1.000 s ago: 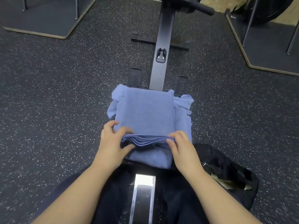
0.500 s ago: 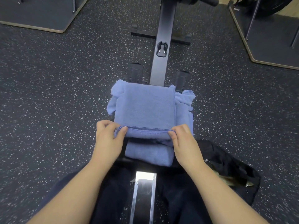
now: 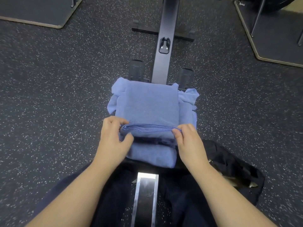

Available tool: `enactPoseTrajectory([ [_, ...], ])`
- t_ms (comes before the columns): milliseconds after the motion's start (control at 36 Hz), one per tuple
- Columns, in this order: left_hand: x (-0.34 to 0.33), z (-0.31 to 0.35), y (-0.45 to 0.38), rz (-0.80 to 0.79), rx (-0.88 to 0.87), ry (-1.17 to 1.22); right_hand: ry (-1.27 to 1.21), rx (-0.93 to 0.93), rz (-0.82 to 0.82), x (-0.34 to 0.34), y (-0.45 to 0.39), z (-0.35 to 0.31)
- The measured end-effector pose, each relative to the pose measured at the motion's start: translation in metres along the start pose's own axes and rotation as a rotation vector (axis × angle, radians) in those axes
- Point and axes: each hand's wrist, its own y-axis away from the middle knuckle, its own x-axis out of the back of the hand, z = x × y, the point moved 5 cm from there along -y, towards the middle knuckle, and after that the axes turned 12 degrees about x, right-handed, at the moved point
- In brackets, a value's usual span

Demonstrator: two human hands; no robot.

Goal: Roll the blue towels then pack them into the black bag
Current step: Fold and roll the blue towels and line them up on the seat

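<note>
Both forearms are bare to the frame's lower edge, with no sleeves, watch or rings showing on the left hand (image 3: 113, 141) or right hand (image 3: 188, 141). Dark navy fabric trousers (image 3: 114, 199) cover the legs from 5 to 7 o'clock.

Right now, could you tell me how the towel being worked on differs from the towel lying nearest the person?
The top towel lies mostly flat, only its near edge turned over; the near towel is already a compact bundle. The left hand and right hand pinch the top towel; the near towel lies untouched. Both are blue and outside the black bag.
</note>
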Motion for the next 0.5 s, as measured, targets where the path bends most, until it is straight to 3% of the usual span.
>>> enactPoseTrajectory([
  [111, 0.000, -0.007, -0.007, 0.056, -0.049, -0.077, -0.003, -0.007, -0.019, -0.001, 0.000, -0.001],
  [361, 0.000, -0.017, -0.018, 0.121, 0.038, -0.169, 0.047, -0.080, -0.081, -0.002, -0.003, -0.003],
  [500, 0.001, -0.018, -0.018, 0.126, 0.081, -0.151, 0.026, -0.100, 0.023, 0.003, -0.005, -0.002],
])
